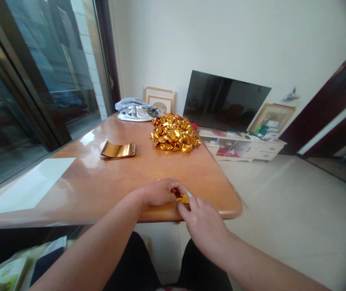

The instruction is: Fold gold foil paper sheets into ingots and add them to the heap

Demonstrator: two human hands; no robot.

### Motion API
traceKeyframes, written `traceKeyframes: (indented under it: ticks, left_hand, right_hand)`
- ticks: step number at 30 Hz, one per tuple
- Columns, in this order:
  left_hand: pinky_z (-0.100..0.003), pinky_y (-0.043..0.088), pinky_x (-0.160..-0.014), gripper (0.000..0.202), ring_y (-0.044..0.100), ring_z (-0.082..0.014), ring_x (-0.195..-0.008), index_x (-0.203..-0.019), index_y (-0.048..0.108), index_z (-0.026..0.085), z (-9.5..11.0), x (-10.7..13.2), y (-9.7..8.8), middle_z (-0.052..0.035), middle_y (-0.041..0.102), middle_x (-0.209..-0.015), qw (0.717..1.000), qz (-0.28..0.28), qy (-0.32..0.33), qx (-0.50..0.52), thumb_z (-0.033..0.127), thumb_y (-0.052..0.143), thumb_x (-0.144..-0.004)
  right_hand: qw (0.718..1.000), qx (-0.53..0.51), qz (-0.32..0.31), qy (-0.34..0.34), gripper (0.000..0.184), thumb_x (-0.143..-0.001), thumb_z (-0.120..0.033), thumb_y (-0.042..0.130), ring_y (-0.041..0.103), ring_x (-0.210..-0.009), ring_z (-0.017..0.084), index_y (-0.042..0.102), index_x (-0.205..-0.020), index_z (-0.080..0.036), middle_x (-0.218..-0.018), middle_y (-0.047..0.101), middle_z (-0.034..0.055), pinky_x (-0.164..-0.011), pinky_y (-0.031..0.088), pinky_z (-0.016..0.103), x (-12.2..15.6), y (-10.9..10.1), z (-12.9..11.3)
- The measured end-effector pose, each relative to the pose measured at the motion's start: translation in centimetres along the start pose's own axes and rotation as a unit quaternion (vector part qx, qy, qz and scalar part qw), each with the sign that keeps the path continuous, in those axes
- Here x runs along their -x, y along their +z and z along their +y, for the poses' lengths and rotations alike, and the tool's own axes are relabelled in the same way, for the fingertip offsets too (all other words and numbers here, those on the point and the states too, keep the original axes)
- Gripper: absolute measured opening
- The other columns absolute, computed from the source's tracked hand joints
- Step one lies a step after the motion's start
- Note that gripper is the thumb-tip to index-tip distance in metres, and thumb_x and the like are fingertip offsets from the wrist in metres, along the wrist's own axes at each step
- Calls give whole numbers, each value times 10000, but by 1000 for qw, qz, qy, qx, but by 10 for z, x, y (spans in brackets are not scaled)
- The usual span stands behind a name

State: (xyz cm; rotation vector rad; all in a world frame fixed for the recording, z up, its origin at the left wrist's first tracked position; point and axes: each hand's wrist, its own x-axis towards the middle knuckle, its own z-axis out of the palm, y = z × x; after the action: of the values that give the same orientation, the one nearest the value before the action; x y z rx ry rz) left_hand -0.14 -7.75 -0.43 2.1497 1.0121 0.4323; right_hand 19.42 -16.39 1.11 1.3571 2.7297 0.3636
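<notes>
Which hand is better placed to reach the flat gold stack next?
Probably the left hand: it is nearer the gold stack, which lies ahead and to its left on the table. The right hand is farther over. Both are at the gold piece, so the left would first need freeing.

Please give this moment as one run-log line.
left hand: holding shiny gold foil piece; right hand: same piece; farther: curved gold sheet stack, folded gold foil pile; surface: glossy brown table

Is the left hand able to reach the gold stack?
Probably yes. The stack lies ahead and to the left of the left hand, with nothing visible between them, though its fingers are busy at a gold piece.
</notes>
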Motion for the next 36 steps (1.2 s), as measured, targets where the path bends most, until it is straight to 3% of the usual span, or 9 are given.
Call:
traceKeyframes:
  ticks: [14,22,27,31,36]
  left_hand:
    - [-249,486,-872,323,635,-171,-963,-1018,691,224,0,-1,1,-12,687,-1042,1000,4,11,-11,101,559,-750]
    - [-251,492,-868,326,634,-177,-966,-1022,684,216,0,-1,1,-16,692,-1049,1000,5,-3,-1,103,566,-740]
    - [-251,491,-854,295,635,-172,-956,-994,689,225,2,0,1,-12,691,-1032,1000,9,1,-16,106,551,-762]
    - [-258,492,-839,191,639,-179,-953,-985,692,233,4,1,4,-16,693,-1039,999,27,1,-28,209,571,-839]
    - [-279,479,-843,158,638,-198,-970,-973,699,247,7,2,9,-14,701,-1042,996,60,-8,-61,311,632,-845]
  right_hand:
    - [999,-36,27,-13,382,-882,-128,543,533,-960,279,580,-1255,-203,-1046,612,121,-792,392,390,2,-1,5]
    - [1000,-15,7,-10,407,-895,-116,507,540,-943,285,574,-1293,-176,-1015,618,140,-777,396,394,2,-4,1]
    - [998,-59,23,-25,473,-878,-159,542,526,-985,278,549,-1348,-200,-1102,610,120,-822,402,389,6,-2,9]
    - [998,-57,29,-10,529,-857,-146,529,505,-1037,290,524,-1383,-90,-1157,602,166,-894,392,406,13,4,10]
    - [996,-90,22,6,498,-845,-146,527,491,-1073,282,562,-1341,-108,-1177,597,152,-946,380,395,15,5,11]
